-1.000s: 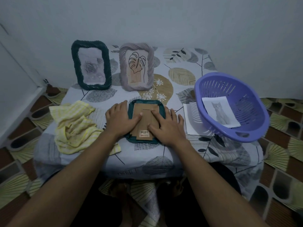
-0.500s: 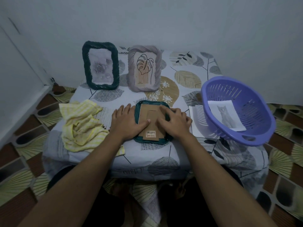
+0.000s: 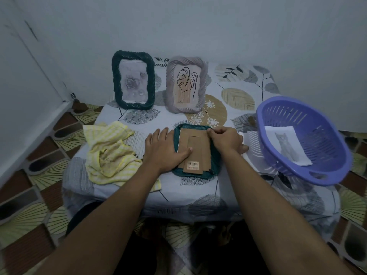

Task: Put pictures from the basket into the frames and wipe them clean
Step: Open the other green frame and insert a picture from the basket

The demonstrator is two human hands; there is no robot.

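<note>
Dark frame (image 3: pixel 133 80), grey frame (image 3: pixel 186 84) standing filled; left hand (image 3: pixel 162 151) pressing, fingers flat, on face-down teal frame (image 3: pixel 198 175); right hand (image 3: pixel 226 139) pinching its backing (image 3: pixel 198 143); cat picture (image 3: pixel 286 144) waiting in basket (image 3: pixel 321 124).

The tablecloth (image 3: pixel 198 195) is white, printed with grey, tan and black leaves and white dandelion heads, and the floor (image 3: pixel 29 195) around it has brown tiles with cream fan shapes. The dark green twisted-rope frame (image 3: pixel 133 80) holds a greyish-mauve rose picture (image 3: pixel 133 82). What seems a pale mauve ribbed frame (image 3: pixel 201 86) holds a black line-drawn leaf picture (image 3: pixel 185 84) over tan, and the face-down frame (image 3: pixel 215 163) is teal under a plain brown cardboard backing (image 3: pixel 198 143) with an orange barcode label (image 3: pixel 193 164). The cloth (image 3: pixel 111 153) is striped yellow and white, the slotted basket (image 3: pixel 325 139) is violet, and the cat picture (image 3: pixel 288 145) shows a grey cat on white.
</note>
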